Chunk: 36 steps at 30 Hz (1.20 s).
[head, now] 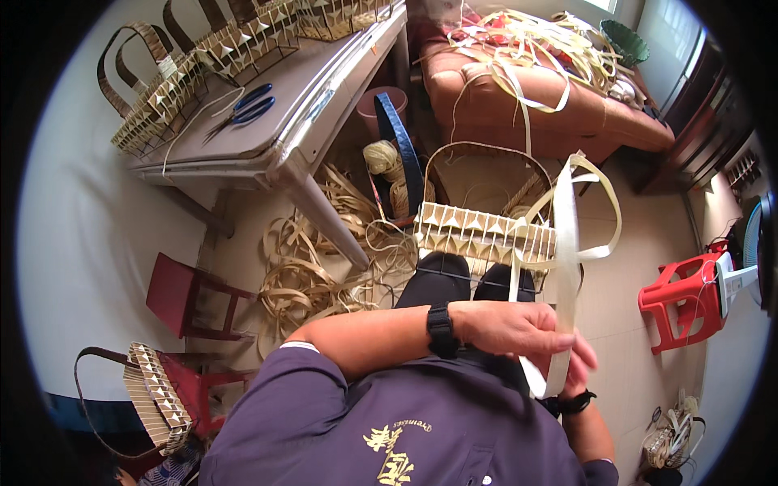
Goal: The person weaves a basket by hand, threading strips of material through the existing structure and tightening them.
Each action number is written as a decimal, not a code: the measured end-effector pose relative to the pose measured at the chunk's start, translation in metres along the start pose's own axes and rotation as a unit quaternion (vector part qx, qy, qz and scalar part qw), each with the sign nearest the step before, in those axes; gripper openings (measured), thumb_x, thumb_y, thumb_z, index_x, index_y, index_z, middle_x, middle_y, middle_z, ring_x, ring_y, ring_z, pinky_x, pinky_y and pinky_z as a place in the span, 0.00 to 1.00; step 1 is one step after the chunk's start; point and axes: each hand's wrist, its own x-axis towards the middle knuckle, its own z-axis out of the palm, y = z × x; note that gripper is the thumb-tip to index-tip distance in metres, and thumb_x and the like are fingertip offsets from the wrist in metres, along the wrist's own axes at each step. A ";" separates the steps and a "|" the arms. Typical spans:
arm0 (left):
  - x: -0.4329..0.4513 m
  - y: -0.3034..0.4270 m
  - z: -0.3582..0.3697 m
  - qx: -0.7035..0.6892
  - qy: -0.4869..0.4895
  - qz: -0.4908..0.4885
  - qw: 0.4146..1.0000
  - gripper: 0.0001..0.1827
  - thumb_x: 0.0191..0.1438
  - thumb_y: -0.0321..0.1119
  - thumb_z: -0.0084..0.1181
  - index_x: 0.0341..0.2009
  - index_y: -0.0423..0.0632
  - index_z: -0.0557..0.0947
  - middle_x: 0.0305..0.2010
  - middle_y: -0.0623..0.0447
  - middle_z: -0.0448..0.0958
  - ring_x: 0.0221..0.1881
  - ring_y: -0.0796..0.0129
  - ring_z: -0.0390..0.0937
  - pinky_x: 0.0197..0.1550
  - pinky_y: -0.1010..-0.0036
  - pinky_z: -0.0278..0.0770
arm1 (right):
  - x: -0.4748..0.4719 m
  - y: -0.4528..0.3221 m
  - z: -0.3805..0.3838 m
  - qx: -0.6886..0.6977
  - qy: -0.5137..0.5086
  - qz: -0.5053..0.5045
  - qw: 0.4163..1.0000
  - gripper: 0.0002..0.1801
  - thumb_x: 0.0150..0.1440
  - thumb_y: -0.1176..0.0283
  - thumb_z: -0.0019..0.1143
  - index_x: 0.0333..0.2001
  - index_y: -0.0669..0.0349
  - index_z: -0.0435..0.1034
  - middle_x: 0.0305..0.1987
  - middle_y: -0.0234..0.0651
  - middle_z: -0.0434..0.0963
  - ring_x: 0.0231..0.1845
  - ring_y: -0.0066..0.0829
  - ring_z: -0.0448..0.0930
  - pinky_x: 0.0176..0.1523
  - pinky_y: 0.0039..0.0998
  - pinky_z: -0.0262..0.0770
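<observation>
My left hand (516, 325) reaches across my lap, its thumb and fingers shut on a pale flat weaving strip (566, 279). My right hand (580, 367) is close behind the strip, partly hidden by it, so its grip is unclear. The strip rises from my hands and loops over at the right end of a partly woven basket (486, 234). That basket rests at my knees (437, 276). Its wire frame carries a row of folded, pointed strip pieces, and a thin arched handle (486, 144) stands beyond.
Scissors (243, 112) and handled baskets (161, 103) occupy the table (267, 130) at left. Loose strips (304, 267) cover the floor by its leg. More strips (535, 45) drape a sofa (504, 100). A red plastic stool (681, 297) stands right; another person's patterned clothing (173, 471) shows bottom left.
</observation>
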 end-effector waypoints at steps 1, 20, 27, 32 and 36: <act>0.000 -0.003 -0.010 0.005 -0.001 0.001 1.000 0.29 0.74 0.54 0.45 0.65 0.43 0.77 0.56 0.50 0.84 0.49 0.72 0.84 0.52 0.76 0.82 | 0.000 0.000 -0.001 -0.129 -0.059 0.032 0.989 0.15 0.71 0.68 0.53 0.55 0.63 0.79 0.53 0.37 0.84 0.57 0.31 0.82 0.63 0.33 0.76; -0.055 -0.072 -0.121 0.533 0.125 -0.117 0.828 0.11 0.60 0.36 0.65 0.45 0.46 0.88 0.41 0.48 0.87 0.43 0.58 0.85 0.48 0.65 0.81 | -0.144 -0.077 -0.131 -0.514 0.338 0.066 0.786 0.15 0.60 0.68 0.63 0.45 0.69 0.79 0.36 0.48 0.83 0.40 0.38 0.86 0.46 0.37 0.80; -0.024 -0.044 -0.194 0.637 0.446 0.033 0.628 0.16 0.56 0.31 0.66 0.50 0.46 0.85 0.44 0.44 0.81 0.47 0.50 0.82 0.52 0.60 0.80 | 0.066 -0.015 -0.063 -0.533 0.347 -0.111 0.764 0.20 0.55 0.65 0.74 0.48 0.61 0.78 0.42 0.43 0.85 0.46 0.42 0.86 0.51 0.38 0.81; -0.005 -0.063 -0.205 0.668 0.427 -0.019 0.609 0.27 0.52 0.35 0.70 0.58 0.48 0.81 0.50 0.42 0.80 0.57 0.45 0.75 0.62 0.55 0.73 | 0.118 0.000 -0.047 -0.519 0.369 -0.154 0.755 0.14 0.54 0.71 0.72 0.44 0.57 0.78 0.28 0.38 0.80 0.26 0.36 0.81 0.34 0.37 0.76; -0.005 -0.070 -0.204 0.682 0.423 -0.006 0.596 0.30 0.51 0.37 0.71 0.59 0.48 0.81 0.54 0.46 0.78 0.59 0.48 0.73 0.64 0.55 0.70 | 0.114 0.010 -0.053 -0.541 0.339 -0.258 0.725 0.07 0.55 0.75 0.66 0.39 0.59 0.78 0.29 0.39 0.78 0.27 0.40 0.80 0.34 0.38 0.75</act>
